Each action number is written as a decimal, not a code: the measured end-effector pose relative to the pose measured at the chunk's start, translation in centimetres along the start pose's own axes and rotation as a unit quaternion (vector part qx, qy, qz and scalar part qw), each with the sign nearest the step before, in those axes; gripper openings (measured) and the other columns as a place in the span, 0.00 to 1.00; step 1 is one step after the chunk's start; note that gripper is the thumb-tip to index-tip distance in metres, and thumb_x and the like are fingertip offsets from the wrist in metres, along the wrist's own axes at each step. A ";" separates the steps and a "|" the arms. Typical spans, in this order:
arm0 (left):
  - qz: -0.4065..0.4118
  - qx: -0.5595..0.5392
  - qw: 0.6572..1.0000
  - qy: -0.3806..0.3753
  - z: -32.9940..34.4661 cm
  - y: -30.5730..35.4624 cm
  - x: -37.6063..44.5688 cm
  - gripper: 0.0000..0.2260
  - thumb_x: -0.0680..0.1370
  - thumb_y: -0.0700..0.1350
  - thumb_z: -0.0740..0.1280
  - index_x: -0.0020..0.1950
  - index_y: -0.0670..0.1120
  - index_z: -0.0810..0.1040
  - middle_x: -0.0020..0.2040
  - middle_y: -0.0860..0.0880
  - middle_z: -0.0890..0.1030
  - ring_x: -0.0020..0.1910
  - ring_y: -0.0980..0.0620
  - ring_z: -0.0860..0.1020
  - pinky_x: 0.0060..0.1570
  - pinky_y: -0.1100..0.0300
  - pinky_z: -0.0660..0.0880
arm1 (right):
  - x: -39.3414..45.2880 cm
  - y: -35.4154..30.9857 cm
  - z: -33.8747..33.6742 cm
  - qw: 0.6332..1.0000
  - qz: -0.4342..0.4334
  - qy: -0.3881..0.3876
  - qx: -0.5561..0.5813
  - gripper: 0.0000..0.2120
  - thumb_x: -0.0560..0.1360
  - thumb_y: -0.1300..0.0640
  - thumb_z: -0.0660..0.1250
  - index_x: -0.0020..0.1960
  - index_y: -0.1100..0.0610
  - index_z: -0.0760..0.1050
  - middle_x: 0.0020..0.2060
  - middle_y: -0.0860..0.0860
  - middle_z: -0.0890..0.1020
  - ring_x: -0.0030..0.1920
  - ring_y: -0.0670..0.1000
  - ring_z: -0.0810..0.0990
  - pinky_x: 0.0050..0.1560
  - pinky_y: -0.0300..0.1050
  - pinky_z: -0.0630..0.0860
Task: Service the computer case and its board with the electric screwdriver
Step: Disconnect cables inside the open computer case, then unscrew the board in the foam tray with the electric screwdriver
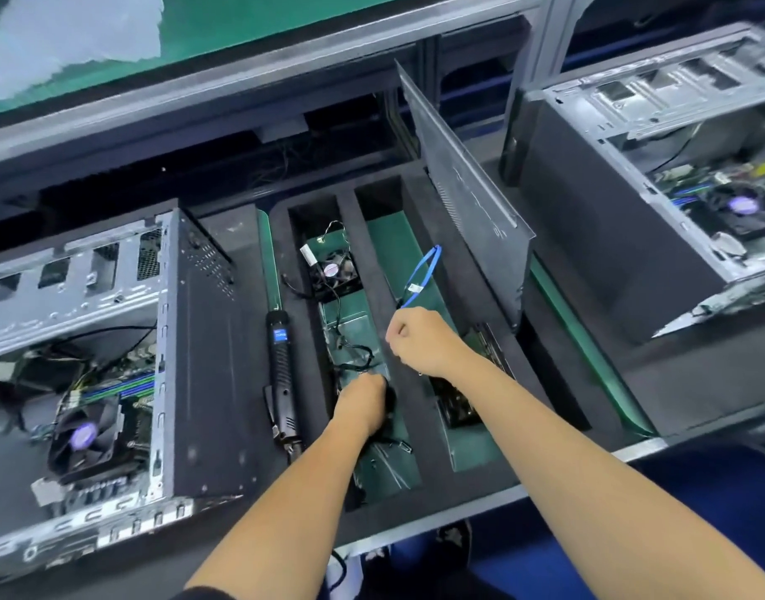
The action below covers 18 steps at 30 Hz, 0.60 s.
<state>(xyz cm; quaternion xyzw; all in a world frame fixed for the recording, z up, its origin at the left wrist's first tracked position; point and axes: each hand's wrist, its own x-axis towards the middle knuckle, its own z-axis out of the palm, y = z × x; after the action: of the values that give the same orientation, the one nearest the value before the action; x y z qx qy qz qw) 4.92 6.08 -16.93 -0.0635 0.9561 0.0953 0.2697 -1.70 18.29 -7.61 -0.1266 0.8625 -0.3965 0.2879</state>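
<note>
An open computer case (190, 339) lies at the left, its board (112, 396) and a black cooler fan (84, 439) showing inside. The black electric screwdriver (281, 365) lies in a slot of the black foam tray (419, 426), just left of my hands. My left hand (361, 402) reaches down into the tray's middle compartment and grips a black part among cables. My right hand (421, 337) hovers over the compartment to the right and pinches the end of a blue cable (421, 272).
A small fan (333, 272) lies at the far end of the middle compartment. A grey side panel (467, 197) stands tilted at the tray's right edge. A second open case (657, 188) sits at the right. A dark card (458, 400) lies under my right forearm.
</note>
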 end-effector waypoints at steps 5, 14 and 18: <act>-0.010 -0.050 0.999 -0.004 -0.1 -0.1 0.3 0.07 0.75 0.35 0.61 0.50 0.38 0.76 0.51 0.39 0.79 0.50 0.40 0.79 0.45 0.52 0.75 | 0.6 -0.4 0.3 1.000 0.001 -0.010 0.001 0.11 0.78 0.66 0.56 0.50 0.65 0.76 0.39 0.54 0.80 0.36 0.53 0.74 0.33 0.44 0.72; -0.083 -0.176 0.980 0.039 -3.6 0.1 0.3 0.05 0.73 0.36 0.62 0.48 0.37 0.73 0.50 0.38 0.78 0.47 0.39 0.79 0.39 0.56 0.74 | 1.7 -1.7 0.0 1.000 0.009 0.010 0.017 0.10 0.77 0.67 0.57 0.49 0.68 0.76 0.46 0.64 0.83 0.39 0.55 0.76 0.48 0.56 0.80; -0.078 -0.241 0.963 0.094 -5.1 -0.4 0.3 0.10 0.73 0.34 0.61 0.47 0.37 0.83 0.48 0.40 0.82 0.51 0.42 0.79 0.52 0.55 0.75 | 1.9 -2.3 0.2 1.000 0.006 0.016 0.018 0.10 0.77 0.67 0.57 0.48 0.68 0.77 0.44 0.63 0.83 0.39 0.55 0.77 0.48 0.57 0.80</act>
<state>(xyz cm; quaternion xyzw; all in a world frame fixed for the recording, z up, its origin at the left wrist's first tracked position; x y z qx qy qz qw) 2.12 4.54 -12.88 -0.2092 0.9180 0.2954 0.1622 -3.16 15.86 -6.73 -0.1100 0.8604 -0.4123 0.2785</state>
